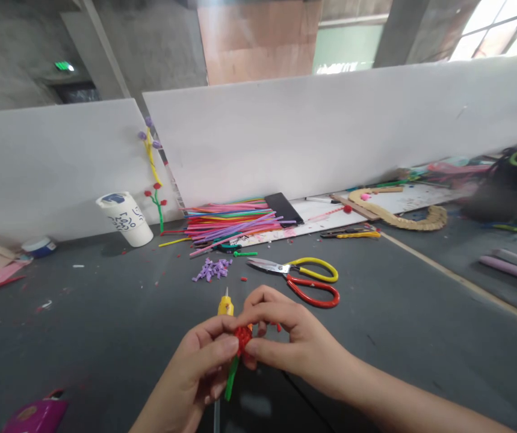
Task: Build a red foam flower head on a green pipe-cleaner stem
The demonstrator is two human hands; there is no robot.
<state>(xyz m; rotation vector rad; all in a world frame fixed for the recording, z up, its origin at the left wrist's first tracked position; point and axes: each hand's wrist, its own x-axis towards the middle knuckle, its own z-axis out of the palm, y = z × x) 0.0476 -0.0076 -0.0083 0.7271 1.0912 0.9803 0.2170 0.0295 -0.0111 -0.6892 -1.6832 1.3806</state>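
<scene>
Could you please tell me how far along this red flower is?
Done: a purple-bud sprig and a red-bud sprig lean on the white board, and purple cut pieces lie near the scissors. In hand: the left hand and right hand pinch a red flower head on its green stem. Left, probably: shaping the head. The bundle of coloured pipe cleaners lies unused.

Red fuzzy flower head (242, 338): small, rounded, tightly coiled. Green stem (231, 376) attached below, slanting down-left. Both held off the grey table (398, 313), above its near edge, roughly midway along.
</scene>
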